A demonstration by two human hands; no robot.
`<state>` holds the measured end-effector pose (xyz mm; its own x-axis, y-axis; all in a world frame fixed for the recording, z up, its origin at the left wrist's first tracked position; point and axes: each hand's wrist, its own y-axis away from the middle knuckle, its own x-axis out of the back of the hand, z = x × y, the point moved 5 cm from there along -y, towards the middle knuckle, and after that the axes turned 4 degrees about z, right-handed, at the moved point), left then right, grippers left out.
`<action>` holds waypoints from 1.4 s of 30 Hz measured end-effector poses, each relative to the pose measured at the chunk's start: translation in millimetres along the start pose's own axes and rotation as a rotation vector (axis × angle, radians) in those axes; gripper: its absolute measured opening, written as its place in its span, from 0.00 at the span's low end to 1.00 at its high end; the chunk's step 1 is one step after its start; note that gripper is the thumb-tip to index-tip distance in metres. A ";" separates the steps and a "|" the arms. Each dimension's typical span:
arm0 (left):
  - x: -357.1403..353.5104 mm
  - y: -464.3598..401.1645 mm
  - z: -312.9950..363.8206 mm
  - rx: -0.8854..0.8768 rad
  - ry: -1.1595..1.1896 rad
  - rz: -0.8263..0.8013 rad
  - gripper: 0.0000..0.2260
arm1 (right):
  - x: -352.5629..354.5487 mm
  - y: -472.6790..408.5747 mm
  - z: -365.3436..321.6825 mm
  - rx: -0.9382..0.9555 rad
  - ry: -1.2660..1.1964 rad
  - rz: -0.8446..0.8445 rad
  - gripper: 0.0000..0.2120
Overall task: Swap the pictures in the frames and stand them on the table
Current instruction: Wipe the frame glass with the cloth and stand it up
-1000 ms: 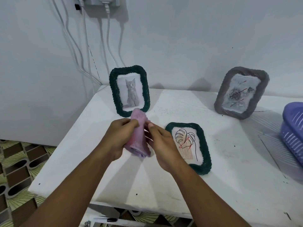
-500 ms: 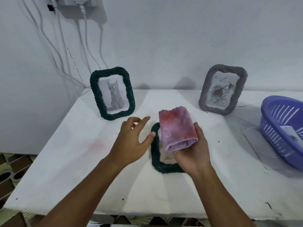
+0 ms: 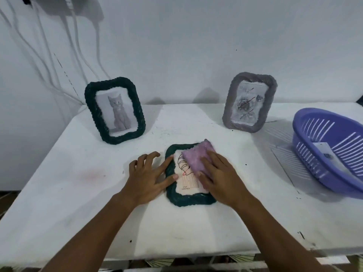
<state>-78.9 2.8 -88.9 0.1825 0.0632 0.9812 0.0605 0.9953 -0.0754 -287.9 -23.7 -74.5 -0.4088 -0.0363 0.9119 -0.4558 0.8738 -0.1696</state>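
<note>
I'm wiping the glass of the flat frame (image 3: 188, 199), which lies face up at the front middle of the table (image 3: 78, 193). My right hand (image 3: 220, 177) presses the folded purple cloth (image 3: 196, 158) onto it, fingers straight and together on top. My left hand (image 3: 147, 179) rests beside it, fingers spread, tips touching the frame's left edge to steady it. Step looks like cleaning (swap seems not finished for this one). Next I'd judge: lift cloth, stand the frame up.

Count: three frames, namely the cat frame (image 3: 115, 110) and the grey frame (image 3: 249, 101) standing, one flat; one cloth; one basket (image 3: 330, 152).
</note>
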 end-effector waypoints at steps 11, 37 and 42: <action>-5.5 -5.2 -4.8 -0.090 0.018 -0.027 0.39 | -4.0 -12.2 0.2 0.038 0.245 -0.020 0.37; -8.8 -6.1 -2.7 -0.112 -0.032 0.006 0.41 | -8.8 14.2 -30.4 0.229 0.211 0.163 0.20; -9.2 -6.8 -3.2 -0.116 0.014 -0.002 0.41 | 1.5 -2.7 -26.4 0.130 0.285 0.224 0.22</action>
<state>-77.9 -4.8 -98.0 0.1960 0.0591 0.9788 0.1737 0.9803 -0.0940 -266.4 -13.3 -62.8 -0.2819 0.3006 0.9111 -0.4840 0.7754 -0.4056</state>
